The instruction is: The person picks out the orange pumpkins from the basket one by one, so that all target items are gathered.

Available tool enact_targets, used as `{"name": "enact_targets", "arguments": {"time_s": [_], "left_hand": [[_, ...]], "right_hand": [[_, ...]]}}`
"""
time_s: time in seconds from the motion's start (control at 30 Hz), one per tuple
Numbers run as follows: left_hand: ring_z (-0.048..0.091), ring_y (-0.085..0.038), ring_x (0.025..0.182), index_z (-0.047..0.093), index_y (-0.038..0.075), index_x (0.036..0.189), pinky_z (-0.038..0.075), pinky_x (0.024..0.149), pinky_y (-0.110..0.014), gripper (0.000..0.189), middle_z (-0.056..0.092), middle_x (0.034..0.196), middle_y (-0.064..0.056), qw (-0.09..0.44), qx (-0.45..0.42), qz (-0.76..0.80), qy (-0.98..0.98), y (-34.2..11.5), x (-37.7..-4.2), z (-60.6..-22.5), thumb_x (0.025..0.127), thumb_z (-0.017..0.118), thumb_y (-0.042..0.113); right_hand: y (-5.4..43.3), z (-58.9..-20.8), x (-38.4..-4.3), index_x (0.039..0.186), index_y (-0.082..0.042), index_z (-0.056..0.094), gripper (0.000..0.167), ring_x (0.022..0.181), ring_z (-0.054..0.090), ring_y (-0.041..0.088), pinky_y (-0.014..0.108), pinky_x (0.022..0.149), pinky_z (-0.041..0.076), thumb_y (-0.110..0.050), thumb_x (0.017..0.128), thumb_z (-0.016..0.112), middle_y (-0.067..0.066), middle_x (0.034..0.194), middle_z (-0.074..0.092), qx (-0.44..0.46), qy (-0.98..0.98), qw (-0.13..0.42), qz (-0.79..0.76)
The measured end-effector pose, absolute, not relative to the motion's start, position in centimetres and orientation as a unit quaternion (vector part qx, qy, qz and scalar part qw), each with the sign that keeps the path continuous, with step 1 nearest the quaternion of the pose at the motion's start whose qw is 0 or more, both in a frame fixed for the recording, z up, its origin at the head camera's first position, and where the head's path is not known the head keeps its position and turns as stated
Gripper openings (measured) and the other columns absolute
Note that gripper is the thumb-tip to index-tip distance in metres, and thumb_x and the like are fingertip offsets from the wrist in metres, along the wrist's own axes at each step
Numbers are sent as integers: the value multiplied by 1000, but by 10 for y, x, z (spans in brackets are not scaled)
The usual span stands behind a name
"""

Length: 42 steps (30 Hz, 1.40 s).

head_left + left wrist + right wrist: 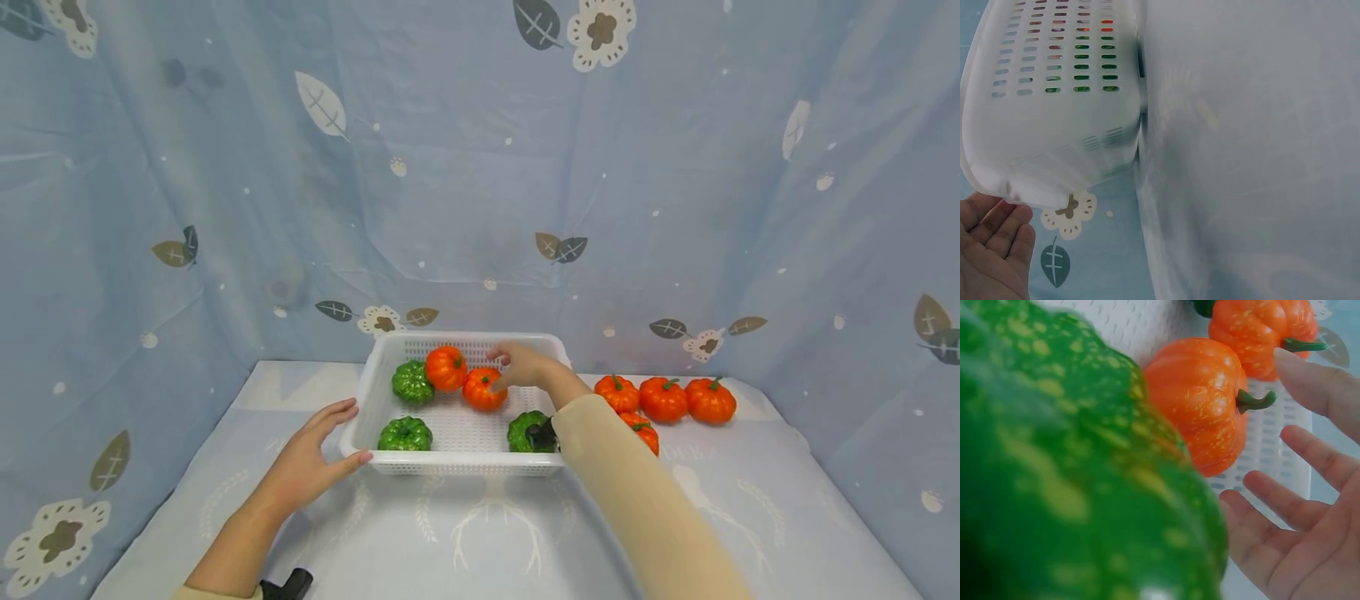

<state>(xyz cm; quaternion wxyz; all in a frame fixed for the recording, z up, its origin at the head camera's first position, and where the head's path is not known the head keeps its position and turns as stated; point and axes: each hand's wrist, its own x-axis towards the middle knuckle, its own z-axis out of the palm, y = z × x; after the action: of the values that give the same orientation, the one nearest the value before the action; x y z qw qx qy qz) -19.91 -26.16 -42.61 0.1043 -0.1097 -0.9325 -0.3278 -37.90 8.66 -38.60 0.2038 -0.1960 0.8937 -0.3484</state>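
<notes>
A white plastic basket point(465, 462) holds three green pumpkins, one at the back left point(412, 383), one at the front left point(405, 434) and one at the front right point(521, 429). Two orange pumpkins sit in it too: one point(446, 367) beside the back green one, the other point(483, 396) nearer the middle. My right hand point(521, 367) reaches over the right side with spread fingers, close to the middle orange pumpkin point(1200, 403) and holding nothing. At the left front corner, my left hand point(307, 462) has its fingertips right at the rim, fingers extended point(997, 240).
Several more orange pumpkins point(663, 400) stand on the table right of the basket, one partly hidden by my right sleeve point(637, 492). A pale patterned cloth covers the table point(420, 542). Behind the basket hangs a blue curtain point(465, 208) with leaf and flower prints.
</notes>
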Motion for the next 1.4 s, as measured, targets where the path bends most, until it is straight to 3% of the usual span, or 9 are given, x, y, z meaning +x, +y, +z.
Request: {"name": "enact_targets", "arguments": {"time_s": [0.23, 0.5, 0.9, 1.2, 1.4], "left_hand": [[39, -41, 139, 51, 2, 144, 36, 106, -64, 80, 42, 155, -9, 108, -110, -329, -932, -260, -198, -428, 85, 78, 48], [39, -42, 139, 51, 2, 144, 37, 105, -65, 81, 42, 154, -10, 111, -109, -330, -931, -261, -196, -429, 84, 78, 50], [39, -41, 140, 51, 3, 144, 37, 106, -64, 81, 42, 154, -8, 107, -113, -325, -933, -261, -197, -428, 85, 76, 52], [39, -41, 139, 52, 1, 144, 37, 105, -64, 80, 43, 154, -9, 111, -117, -325, -932, -261, -198, -428, 85, 77, 50], [39, -42, 139, 51, 2, 144, 37, 104, -65, 81, 42, 154, -10, 107, -116, -329, -931, -261, -196, -426, 85, 76, 51]], "right_hand": [[85, -396, -385, 142, -8, 54, 67, 129, 50, 35, 46, 101, 49, -11, 81, 83, 20, 142, 50, -175, 894, 210, -354], [75, -407, -387, 139, -9, 55, 67, 128, 51, 33, 44, 104, 47, -10, 80, 85, 17, 148, 46, -157, 898, 230, -341], [75, -409, -387, 136, -5, 57, 66, 117, 55, 29, 35, 90, 54, 2, 76, 84, 21, 138, 52, -132, 890, 233, -370], [82, -389, -381, 141, -8, 55, 65, 122, 54, 29, 33, 89, 55, -3, 82, 81, 20, 148, 45, -134, 889, 268, -345], [98, -364, -379, 142, -12, 55, 63, 111, 61, 25, 34, 89, 55, -10, 84, 81, 18, 144, 49, -177, 912, 263, -261]]}}
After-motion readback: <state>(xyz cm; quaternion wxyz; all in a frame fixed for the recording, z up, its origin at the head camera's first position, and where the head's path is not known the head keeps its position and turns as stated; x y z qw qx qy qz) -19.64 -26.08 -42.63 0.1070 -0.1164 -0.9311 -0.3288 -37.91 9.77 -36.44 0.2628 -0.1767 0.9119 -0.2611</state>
